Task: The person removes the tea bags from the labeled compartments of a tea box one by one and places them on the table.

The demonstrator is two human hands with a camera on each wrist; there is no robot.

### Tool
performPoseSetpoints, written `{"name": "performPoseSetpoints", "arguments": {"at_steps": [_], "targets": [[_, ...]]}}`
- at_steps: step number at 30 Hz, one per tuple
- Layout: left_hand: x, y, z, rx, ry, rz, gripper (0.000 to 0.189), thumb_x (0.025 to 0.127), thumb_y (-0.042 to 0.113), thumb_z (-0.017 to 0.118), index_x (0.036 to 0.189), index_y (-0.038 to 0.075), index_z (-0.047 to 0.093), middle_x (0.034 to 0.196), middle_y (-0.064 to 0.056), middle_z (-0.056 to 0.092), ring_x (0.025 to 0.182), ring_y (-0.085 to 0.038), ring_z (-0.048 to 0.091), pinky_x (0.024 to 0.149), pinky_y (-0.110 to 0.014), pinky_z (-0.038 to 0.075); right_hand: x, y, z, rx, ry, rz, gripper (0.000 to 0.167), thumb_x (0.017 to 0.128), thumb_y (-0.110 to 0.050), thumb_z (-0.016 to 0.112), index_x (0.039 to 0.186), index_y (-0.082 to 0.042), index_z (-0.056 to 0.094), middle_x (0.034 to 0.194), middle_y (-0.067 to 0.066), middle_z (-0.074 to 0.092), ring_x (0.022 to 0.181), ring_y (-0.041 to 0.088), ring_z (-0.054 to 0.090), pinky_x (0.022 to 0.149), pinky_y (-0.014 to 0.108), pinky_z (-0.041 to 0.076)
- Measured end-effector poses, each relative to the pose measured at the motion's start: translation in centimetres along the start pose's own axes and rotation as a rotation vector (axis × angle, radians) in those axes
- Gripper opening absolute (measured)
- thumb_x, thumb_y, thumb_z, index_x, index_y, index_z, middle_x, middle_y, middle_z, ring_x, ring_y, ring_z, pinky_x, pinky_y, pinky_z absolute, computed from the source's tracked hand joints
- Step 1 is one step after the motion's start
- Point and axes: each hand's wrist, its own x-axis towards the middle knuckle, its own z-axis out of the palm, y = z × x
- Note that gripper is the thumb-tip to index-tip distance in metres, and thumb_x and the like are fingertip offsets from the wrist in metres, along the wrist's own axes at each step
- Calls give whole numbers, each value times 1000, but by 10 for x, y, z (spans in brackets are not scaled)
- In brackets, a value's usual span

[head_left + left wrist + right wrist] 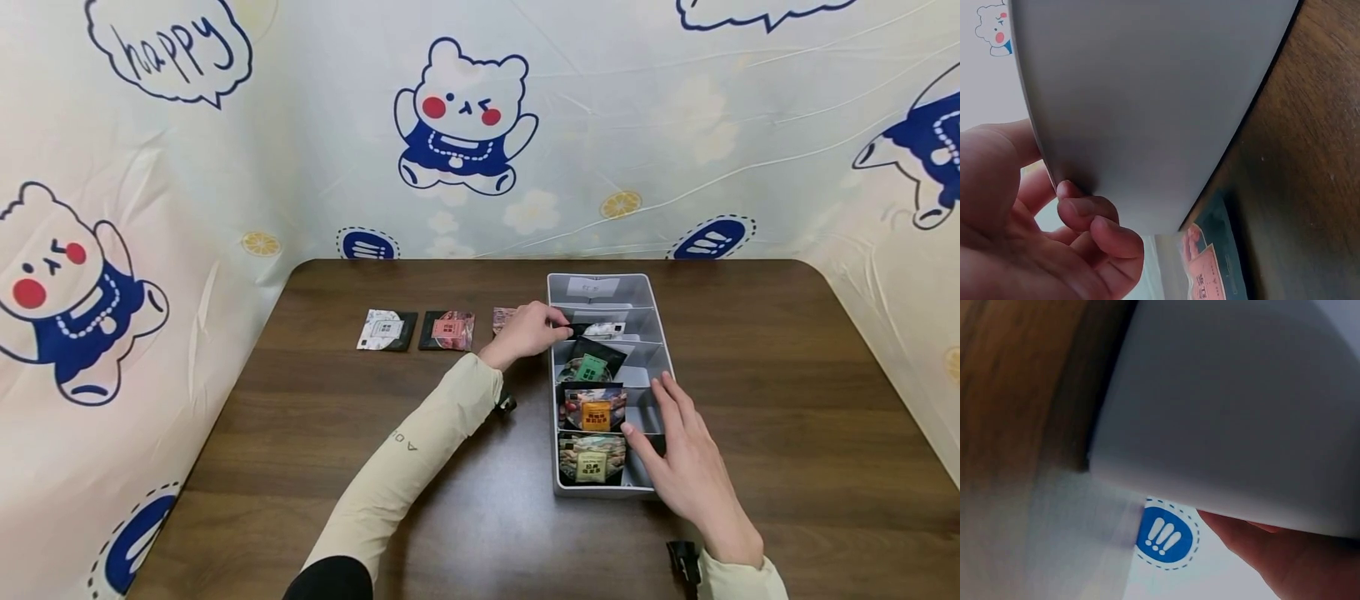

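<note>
A long grey divided box (607,492) stands on the table with several flat sachets in its compartments. My left hand (528,333) reaches over its left wall and pinches the left edge of a black-and-white sachet (604,330) in the second compartment from the back. In the left wrist view that hand's fingertips are partly hidden by the box wall (1141,100). My right hand (690,458) rests on the right rim, fingers extended and thumb reaching over the inside. Nearer me in the box are sachets with green (592,367), orange (596,414) and yellow-green (592,465) labels.
Left of the box, a white-and-black sachet (386,330) and a pink-labelled sachet (447,331) lie in a row on the brown wooden table (480,533). A third sachet (503,317) is partly behind my left hand. A printed cloth (600,150) surrounds the table's back and sides.
</note>
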Motion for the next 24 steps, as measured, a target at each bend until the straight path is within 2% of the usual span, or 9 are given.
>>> {"name": "performPoseSetpoints", "arguments": {"at_steps": [6, 13, 24], "targets": [[2, 0, -1, 1, -27, -13, 21, 95, 25, 61, 106, 13, 74, 111, -5, 70, 74, -15, 52, 64, -24, 38, 0, -1, 0, 1, -6, 8, 71, 95, -38, 59, 149, -3, 30, 156, 19, 25, 132, 47, 38, 97, 64, 35], [3, -1, 1, -29, -2, -37, 19, 92, 23, 65, 104, 13, 75, 114, -5, 69, 80, -15, 55, 67, -24, 39, 0, -1, 0, 3, -10, 7, 71, 95, -38, 59, 150, -3, 29, 156, 19, 24, 131, 47, 38, 96, 64, 35], [4, -1, 4, -38, 27, -56, 17, 91, 25, 67, 101, 15, 76, 109, -4, 71, 72, -14, 52, 62, -24, 37, 0, 0, 0, 1, -2, 1, 71, 95, -37, 60, 150, -3, 30, 156, 19, 25, 131, 47, 38, 97, 64, 35]]}}
